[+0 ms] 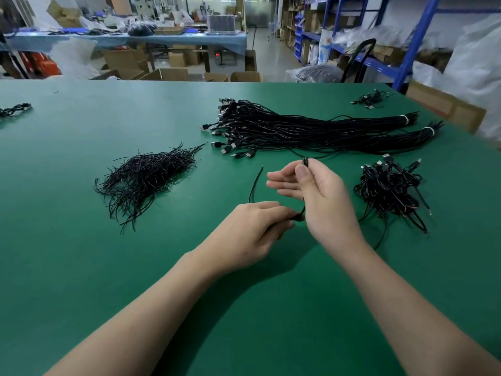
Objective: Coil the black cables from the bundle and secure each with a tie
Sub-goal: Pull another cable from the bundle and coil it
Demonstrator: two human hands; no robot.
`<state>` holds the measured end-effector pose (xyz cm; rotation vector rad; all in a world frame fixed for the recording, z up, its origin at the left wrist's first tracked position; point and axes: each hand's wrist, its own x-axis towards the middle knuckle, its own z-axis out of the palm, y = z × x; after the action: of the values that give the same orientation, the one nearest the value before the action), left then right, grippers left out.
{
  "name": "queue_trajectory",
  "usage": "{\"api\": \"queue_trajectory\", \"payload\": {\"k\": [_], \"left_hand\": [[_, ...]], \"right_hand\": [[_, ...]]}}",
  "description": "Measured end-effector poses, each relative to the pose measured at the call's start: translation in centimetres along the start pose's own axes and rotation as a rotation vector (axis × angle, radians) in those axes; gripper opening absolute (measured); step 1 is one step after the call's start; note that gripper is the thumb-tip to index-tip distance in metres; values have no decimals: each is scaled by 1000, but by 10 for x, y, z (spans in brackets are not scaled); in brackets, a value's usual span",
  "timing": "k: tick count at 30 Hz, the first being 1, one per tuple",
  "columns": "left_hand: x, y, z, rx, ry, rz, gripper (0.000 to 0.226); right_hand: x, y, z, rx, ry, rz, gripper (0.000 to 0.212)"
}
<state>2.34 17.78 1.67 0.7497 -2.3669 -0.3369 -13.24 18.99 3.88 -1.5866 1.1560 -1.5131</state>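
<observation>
Cable (304, 204), blk: R hand (322, 196) pinches top, L hand (252, 232) grips bottom w/ tie (254, 185); bundle (311, 128) behind on table (81, 267).

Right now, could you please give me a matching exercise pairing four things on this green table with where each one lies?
Things:
1. tie pile
2. long cable bundle
3. coiled cables heap
4. single cable
Places:
A. pinched by the left hand and right hand
B. right of the right hand
C. beyond both hands, white bands at its end
D. left of both hands
Pairs: 1-D, 2-C, 3-B, 4-A
</observation>
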Motion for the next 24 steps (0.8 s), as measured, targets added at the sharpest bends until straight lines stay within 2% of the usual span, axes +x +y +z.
{"api": "queue_trajectory", "payload": {"k": [4,6,7,11,14,17,19,22,24], "left_hand": [[1,0,-6,47,68,80,13],[2,-4,-12,29,138,52,11],[2,-6,-16,5,173,29,10],[3,-12,-23,-197,283,-47,12],[2,-12,-22,-375,302,-97,16],[3,-12,-22,-621,302,-183,11],[4,-12,-19,-733,321,-209,5],[5,-11,-10,-711,317,-263,13],[4,-8,-1,-624,248,-269,22]], "right_hand": [[-6,7,-6,-319,-51,-26,28],[-12,8,-9,-466,-147,-2,32],[-14,8,-9,-464,-207,30,35],[-18,5,-11,-177,-388,219,46],[-20,3,-15,27,-497,333,48],[-24,0,-24,288,-593,461,39],[-26,-4,-27,474,-630,460,32],[-24,-15,-23,720,-572,357,25],[-20,-23,-17,812,-435,290,22]]}}
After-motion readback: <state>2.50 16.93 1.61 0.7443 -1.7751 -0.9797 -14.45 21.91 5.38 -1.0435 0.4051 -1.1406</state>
